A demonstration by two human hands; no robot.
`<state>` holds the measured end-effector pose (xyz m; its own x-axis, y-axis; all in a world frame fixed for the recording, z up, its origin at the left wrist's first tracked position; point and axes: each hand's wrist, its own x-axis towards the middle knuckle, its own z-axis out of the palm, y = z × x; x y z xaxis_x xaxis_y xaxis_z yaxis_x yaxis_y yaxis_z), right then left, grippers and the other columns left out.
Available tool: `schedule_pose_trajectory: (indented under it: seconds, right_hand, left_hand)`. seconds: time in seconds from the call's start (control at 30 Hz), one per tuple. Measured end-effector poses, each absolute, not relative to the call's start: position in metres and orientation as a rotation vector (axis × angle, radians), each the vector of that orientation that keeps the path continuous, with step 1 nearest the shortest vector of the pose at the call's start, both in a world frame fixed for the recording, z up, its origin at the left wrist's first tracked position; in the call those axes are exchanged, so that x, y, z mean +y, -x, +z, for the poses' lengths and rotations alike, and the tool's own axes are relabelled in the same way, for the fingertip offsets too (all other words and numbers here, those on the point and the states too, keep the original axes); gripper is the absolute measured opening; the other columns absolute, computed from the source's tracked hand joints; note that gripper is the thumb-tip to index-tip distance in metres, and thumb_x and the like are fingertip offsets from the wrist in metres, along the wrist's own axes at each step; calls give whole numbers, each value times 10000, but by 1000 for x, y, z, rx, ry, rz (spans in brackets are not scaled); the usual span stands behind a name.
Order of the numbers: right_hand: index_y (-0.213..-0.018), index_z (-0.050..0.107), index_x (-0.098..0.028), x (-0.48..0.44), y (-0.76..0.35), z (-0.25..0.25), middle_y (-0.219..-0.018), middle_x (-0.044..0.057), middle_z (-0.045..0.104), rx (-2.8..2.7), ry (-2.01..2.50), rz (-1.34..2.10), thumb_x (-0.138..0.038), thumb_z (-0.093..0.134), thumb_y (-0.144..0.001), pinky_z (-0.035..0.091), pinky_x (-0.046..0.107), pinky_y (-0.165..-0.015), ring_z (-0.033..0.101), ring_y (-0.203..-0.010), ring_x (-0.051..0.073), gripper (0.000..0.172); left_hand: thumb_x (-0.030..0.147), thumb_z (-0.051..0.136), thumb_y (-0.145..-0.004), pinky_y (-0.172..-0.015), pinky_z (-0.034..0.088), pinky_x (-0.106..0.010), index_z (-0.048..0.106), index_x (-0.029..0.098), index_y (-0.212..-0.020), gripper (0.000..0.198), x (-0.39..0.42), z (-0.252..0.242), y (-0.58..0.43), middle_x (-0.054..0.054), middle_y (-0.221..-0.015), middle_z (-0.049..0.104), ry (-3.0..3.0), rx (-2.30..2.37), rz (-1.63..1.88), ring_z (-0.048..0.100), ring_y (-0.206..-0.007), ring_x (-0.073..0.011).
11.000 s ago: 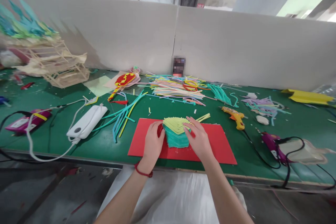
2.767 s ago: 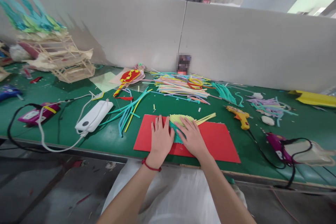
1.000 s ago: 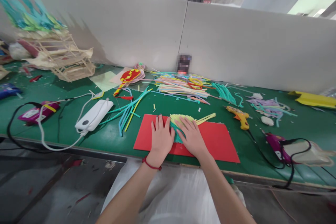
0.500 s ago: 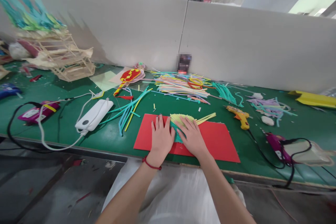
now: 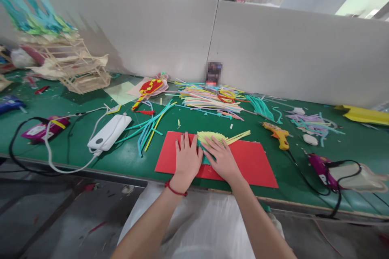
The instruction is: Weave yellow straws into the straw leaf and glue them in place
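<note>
A red sheet of card (image 5: 255,162) lies at the table's front edge. On its middle sits a piece made of yellow strips (image 5: 209,135) set side by side, with a teal part (image 5: 206,161) below; longer yellow strips (image 5: 240,136) stick out to the right. My left hand (image 5: 187,158) lies flat on the card, fingers stretched, its thumb side against the teal part. Across the yellow and teal piece my right hand (image 5: 223,158) rests with spread fingers, covering part of it. Neither hand grips anything.
Several colored strips (image 5: 209,101) are heaped at the back. A yellow glue gun (image 5: 278,134) and a purple one (image 5: 322,172) lie right, with cords. To the left are a white power bank (image 5: 109,133), teal strips (image 5: 148,125), a red-yellow paddle-shaped piece (image 5: 148,89) and a stick frame (image 5: 82,68).
My right hand has shifted very slightly on the yellow and teal piece, covering a bit more of the teal. My left hand stays where it was.
</note>
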<state>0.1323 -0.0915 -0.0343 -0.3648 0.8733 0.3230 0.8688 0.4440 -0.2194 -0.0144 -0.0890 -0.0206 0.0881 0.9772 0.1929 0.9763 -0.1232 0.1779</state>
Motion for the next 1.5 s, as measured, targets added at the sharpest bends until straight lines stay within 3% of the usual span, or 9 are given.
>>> schedule_pose_trajectory:
  seconds: [0.67, 0.97, 1.2, 1.5]
  right_hand:
    - [-1250, 624, -311, -91, -132, -38, -1422, 40, 514, -2233, 1461, -98, -343, 435, -962, 279, 518, -1120, 407, -1354, 263, 346]
    - [-1183, 672, -297, -88, -134, -42, -1344, 55, 588, -2170, 1430, -130, -291, 464, -945, 367, 519, -1069, 493, -1287, 273, 317]
    - [-884, 763, -239, -88, -134, -42, -1155, 65, 704, -1979, 1312, -196, -279, 490, -936, 444, 480, -1012, 621, -1129, 246, 280]
    - [-804, 755, -227, -88, -135, -39, -1056, 56, 739, -1936, 1261, -207, -222, 487, -918, 490, 460, -964, 658, -1050, 232, 291]
  left_hand:
    - [279, 475, -930, -1107, 291, -523, 475, 167, -1398, 481, -88, -22, 14, -213, -1482, 383, -2310, 2074, 425, 354, -1374, -351]
    - [288, 480, -927, -1100, 296, -529, 476, 174, -1396, 483, -87, -23, 13, -217, -1480, 383, -2313, 2072, 435, 354, -1372, -358]
    - [290, 462, -933, -1106, 287, -529, 479, 160, -1393, 478, -86, -27, 13, -221, -1470, 396, -2320, 2076, 471, 363, -1368, -352]
    - [301, 469, -929, -1106, 288, -526, 489, 161, -1384, 477, -87, -27, 13, -213, -1476, 392, -2318, 2076, 463, 357, -1372, -351]
